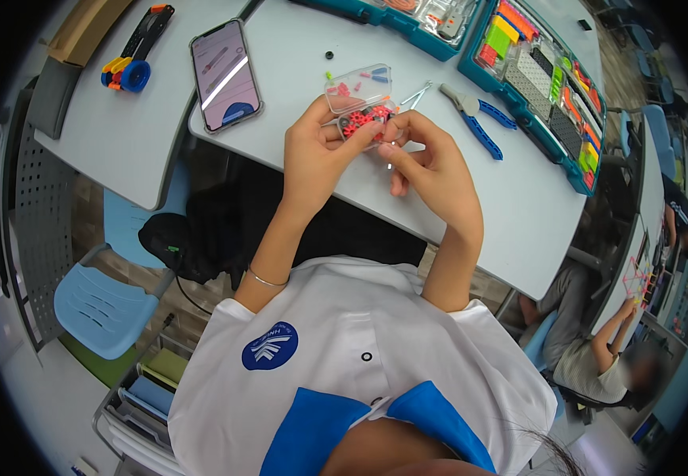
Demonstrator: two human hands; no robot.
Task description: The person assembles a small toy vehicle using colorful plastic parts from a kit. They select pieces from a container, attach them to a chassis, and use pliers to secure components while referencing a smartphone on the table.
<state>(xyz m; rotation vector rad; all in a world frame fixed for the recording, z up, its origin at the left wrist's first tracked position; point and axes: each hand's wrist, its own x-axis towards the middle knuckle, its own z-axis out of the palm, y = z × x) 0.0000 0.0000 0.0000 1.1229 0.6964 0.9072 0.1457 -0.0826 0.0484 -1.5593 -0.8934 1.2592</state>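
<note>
My left hand (312, 159) is wrapped round a small clear plastic box full of red and dark little parts (357, 122), tipped toward me just above the white table (280, 147). The box's clear lid (364, 86) is raised, with a few pink and blue pieces lying in or behind it. At the box's right edge, my right hand (443, 170) has its thumb and forefinger pinched together; what lies between them is too hidden to name. Beyond that hand are metal tweezers (417, 95) and blue-handled pliers (480, 119).
A phone (227, 75) with a lit screen lies left of my hands. Behind it is a black, yellow and blue built model (135, 63). Teal cases of building parts (538, 87) line the far right. A blue chair (106, 309) stands at left; another person (597, 357) sits at right.
</note>
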